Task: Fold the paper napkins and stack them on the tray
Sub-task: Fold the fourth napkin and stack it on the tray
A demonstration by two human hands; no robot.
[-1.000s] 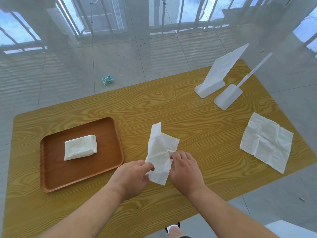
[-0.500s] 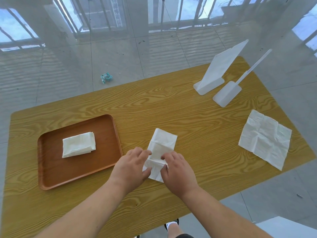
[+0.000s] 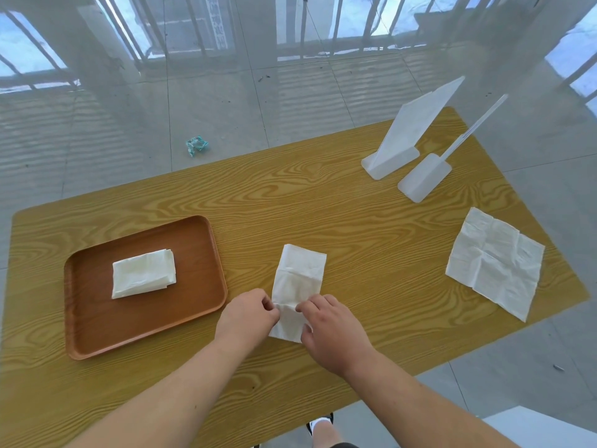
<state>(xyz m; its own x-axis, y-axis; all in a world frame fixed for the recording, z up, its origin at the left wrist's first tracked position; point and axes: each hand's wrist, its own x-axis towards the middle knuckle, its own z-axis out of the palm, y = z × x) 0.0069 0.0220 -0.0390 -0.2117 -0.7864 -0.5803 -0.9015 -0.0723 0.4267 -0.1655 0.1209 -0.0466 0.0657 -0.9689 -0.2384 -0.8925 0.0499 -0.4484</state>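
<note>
A white paper napkin (image 3: 298,279), folded into a long strip, lies flat on the wooden table in front of me. My left hand (image 3: 248,315) pinches its near left edge. My right hand (image 3: 332,328) pinches the near right edge, with the thumb under the strip's near end. To the left, a brown tray (image 3: 97,324) holds one folded napkin (image 3: 143,273). An unfolded, creased napkin (image 3: 496,265) lies flat at the table's right side.
Two white plastic stands (image 3: 392,163) (image 3: 423,181) sit at the far right of the table (image 3: 323,202). A small crumpled wrapper (image 3: 196,145) lies on the tiled floor beyond the far edge. My shoe (image 3: 319,426) shows below the near edge.
The napkin strip, raised and crumpled a second ago, now lies flattened on the table. Both hands have slid back to pinch its near end.
</note>
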